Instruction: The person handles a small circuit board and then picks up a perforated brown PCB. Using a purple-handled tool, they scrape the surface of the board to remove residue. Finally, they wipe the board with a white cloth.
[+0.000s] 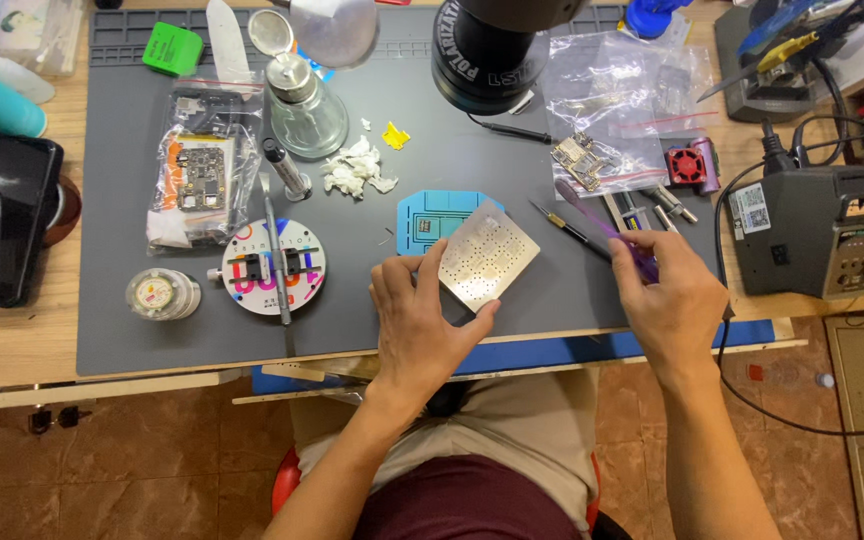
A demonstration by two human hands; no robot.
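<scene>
Over the near edge of the grey mat [372, 330], my left hand [420, 325] pinches a thin metal plate [487, 256] by its edge while my right hand [667, 300] grips a purple tool [607, 228].

I see the plate tilted just above the mat, half covering a blue holder [430, 215] behind it. Left of it sits a round clamp [274, 266]; farther back lie white tissue scraps [357, 168], a glass bottle [307, 105] and bagged circuit boards [197, 170]. A black microscope head [492, 50] hides the mat's far middle.
</scene>
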